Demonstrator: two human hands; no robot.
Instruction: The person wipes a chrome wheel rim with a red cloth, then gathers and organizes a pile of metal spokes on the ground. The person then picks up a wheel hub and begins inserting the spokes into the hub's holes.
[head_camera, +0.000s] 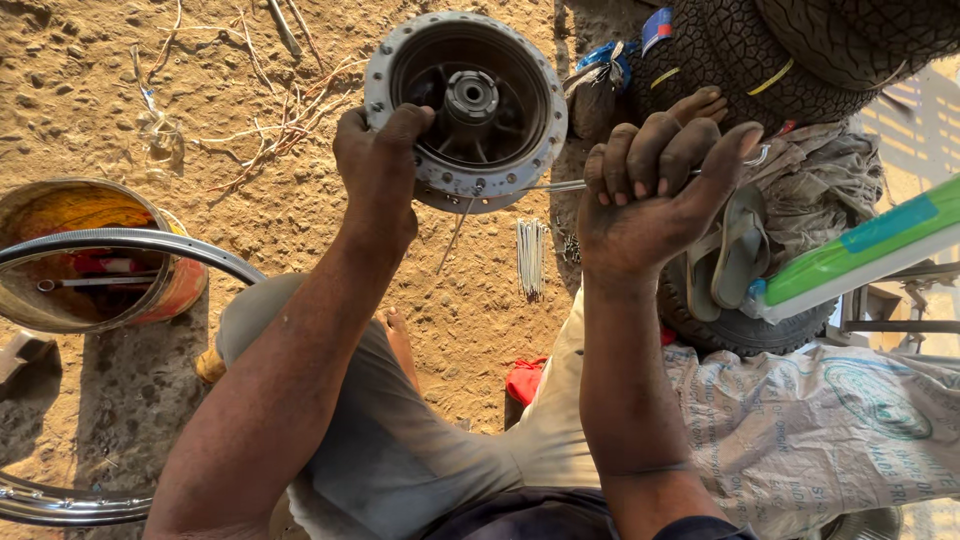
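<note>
The left hand grips the rim of a grey metal wheel hub, held above the sandy ground. The right hand closes around what looks like a thin spoke reaching the hub's flange.

The right hand closes around a thin metal spoke, so the middle part of the spoke is hidden inside the fist. The left hand covers the near-left rim of the wheel hub. Left of the hub, the shiny rim is cut by the picture edge. Right of the hub, the tyres also run out of view.
</note>
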